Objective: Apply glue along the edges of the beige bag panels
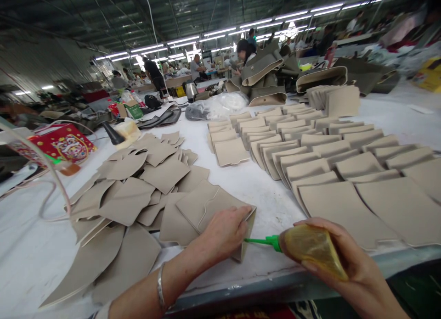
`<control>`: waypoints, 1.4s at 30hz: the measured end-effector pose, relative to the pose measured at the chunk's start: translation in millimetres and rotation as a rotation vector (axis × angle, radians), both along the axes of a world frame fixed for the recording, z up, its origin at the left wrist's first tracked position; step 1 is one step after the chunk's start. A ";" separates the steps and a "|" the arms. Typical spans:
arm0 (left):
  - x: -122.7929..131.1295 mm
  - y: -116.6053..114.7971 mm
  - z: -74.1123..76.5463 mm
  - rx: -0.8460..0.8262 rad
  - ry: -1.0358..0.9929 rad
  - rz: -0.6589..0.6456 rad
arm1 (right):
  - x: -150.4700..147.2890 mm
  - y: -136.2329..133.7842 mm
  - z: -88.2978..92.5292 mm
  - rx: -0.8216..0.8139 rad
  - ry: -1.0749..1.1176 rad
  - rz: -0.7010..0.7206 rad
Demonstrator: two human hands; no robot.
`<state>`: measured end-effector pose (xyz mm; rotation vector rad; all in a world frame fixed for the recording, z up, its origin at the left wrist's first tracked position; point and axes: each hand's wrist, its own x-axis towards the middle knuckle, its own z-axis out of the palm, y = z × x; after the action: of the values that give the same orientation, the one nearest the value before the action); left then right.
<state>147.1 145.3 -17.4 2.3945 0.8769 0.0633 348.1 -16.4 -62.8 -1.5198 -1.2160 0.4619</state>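
My right hand (344,259) is wrapped round a squeeze bottle (308,245) of amber liquid, tilted to the left. Its thin green nozzle (263,241) points at the edge of a taupe leather-like panel (220,197) near the table's front. On that panel lies my left hand (227,229), fingers curled and gripping its right-hand edge, where the layers stand slightly apart. Whether the nozzle tip touches the panel I cannot tell. A silver bracelet (160,284) circles my left wrist. Left of this hand spreads a loose heap of similar panels (129,199).
Overlapping rows of folded taupe pieces (327,172) fill the table's right side. Behind them are dark bag-like pieces (265,71) and clear plastic wrap (223,103). A red box (65,144) and a pale hose (57,181) are at left. Several people work further back.
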 end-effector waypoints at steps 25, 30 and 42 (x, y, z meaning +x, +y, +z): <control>3.9 1.2 1.3 -0.055 -0.015 0.015 | 33.4 20.4 2.2 0.046 -0.232 -0.009; 4.7 1.2 1.0 -0.064 -0.017 0.034 | 34.0 15.4 2.4 0.020 -0.267 0.060; 4.7 2.1 0.4 -0.080 -0.019 0.047 | 37.5 14.3 -3.0 0.022 -0.274 0.047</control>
<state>151.8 147.4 -17.0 2.2954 0.9102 0.0675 385.6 -2.1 -65.8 -1.5744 -1.4653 0.2751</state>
